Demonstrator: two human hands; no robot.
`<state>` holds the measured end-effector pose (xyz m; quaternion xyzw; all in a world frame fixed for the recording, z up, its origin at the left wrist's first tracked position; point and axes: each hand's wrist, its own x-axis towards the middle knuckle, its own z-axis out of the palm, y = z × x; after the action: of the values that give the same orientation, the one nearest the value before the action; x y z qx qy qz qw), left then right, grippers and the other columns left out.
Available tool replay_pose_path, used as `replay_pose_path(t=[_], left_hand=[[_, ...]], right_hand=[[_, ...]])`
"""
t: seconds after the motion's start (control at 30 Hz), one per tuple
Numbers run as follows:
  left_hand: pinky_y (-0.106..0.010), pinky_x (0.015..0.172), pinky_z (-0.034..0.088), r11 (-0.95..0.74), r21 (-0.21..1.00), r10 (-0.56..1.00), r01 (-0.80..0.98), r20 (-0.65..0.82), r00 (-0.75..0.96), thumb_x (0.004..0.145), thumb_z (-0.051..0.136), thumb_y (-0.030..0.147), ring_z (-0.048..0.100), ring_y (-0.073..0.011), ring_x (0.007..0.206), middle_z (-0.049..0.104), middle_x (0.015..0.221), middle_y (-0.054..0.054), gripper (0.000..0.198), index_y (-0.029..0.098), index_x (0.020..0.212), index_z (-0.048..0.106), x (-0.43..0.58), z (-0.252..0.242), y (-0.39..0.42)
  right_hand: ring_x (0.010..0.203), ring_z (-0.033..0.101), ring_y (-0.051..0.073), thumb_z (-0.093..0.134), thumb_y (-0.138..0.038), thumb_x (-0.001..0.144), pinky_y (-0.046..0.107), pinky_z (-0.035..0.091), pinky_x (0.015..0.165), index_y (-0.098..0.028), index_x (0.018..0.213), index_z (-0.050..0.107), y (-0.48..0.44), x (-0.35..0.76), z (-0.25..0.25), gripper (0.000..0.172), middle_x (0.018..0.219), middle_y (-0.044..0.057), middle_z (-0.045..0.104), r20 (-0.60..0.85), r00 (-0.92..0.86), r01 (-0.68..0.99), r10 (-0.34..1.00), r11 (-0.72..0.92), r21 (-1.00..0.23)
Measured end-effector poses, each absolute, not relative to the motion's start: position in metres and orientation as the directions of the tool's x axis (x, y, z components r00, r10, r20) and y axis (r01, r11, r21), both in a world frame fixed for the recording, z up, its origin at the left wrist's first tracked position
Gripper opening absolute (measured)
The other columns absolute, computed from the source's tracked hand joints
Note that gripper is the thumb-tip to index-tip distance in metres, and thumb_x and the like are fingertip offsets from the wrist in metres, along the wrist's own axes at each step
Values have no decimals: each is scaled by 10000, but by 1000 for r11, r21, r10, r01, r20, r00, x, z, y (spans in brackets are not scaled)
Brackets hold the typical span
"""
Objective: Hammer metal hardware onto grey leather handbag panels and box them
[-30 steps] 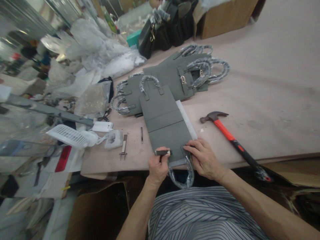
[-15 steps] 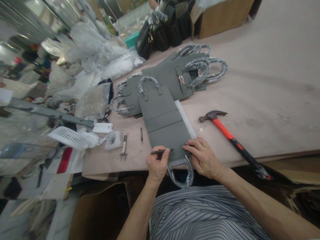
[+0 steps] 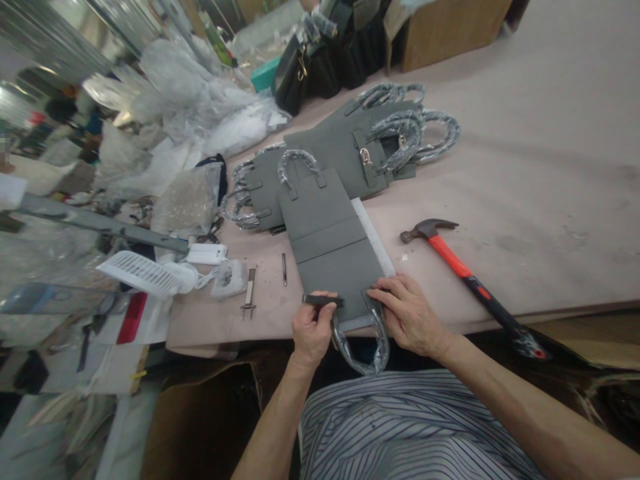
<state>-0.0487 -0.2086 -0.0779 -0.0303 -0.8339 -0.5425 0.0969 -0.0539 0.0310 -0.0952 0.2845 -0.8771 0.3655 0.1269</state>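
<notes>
A grey bag panel (image 3: 330, 220) lies lengthwise in front of me, with a plastic-wrapped handle at either end. The near handle (image 3: 363, 367) hangs over the table edge. My left hand (image 3: 314, 328) pinches a short dark tool (image 3: 323, 301) just above the panel's near left part; its exact kind is unclear. At the near right corner, my right hand (image 3: 407, 313) has its fingertips closed on the panel by the handle's tab. Part of that tab is hidden under the fingers. A pale slab (image 3: 374, 237) shows beneath the panel's right side.
A claw hammer (image 3: 453, 260) with red-and-black grip lies to the right. Left are a thin metal rod (image 3: 285, 269), dividers (image 3: 249, 293) and a white fan-like device (image 3: 145, 273). More grey bag pieces (image 3: 335, 150) are stacked behind. Dark bags (image 3: 320, 70) and a carton (image 3: 453, 33) stand farther back.
The dark tool in my left hand has turned, showing a broader flat side instead of a thin pointed profile. My right hand keeps its place. The view has shifted slightly.
</notes>
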Motion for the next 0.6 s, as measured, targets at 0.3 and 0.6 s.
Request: replay_pose_path(t=[0.3,0.6], left_hand=[[-328,882,603,464,855,-40,233,283,-958,923,665,294,740,-193,925,771,974,-72,140,175,992,697,-50,-78,-207],[-320,840,606,493,833,-22,252,302,-953,932,652,281,749,-194,885,780,958,-68,150,183,1036,694,-48,-79,-205]], right_hand=[[1130,531,290,458,-101,897,583,375,1078,-171,1280,567,31,-55,-95,405,1213,145,575,430,-804,-595,-412,572,-565],[1126,539,290,462,-105,894,582,376,1080,-177,1276,576,31,-55,-96,405,1209,142,582,434,-806,-592,-403,569,-571]])
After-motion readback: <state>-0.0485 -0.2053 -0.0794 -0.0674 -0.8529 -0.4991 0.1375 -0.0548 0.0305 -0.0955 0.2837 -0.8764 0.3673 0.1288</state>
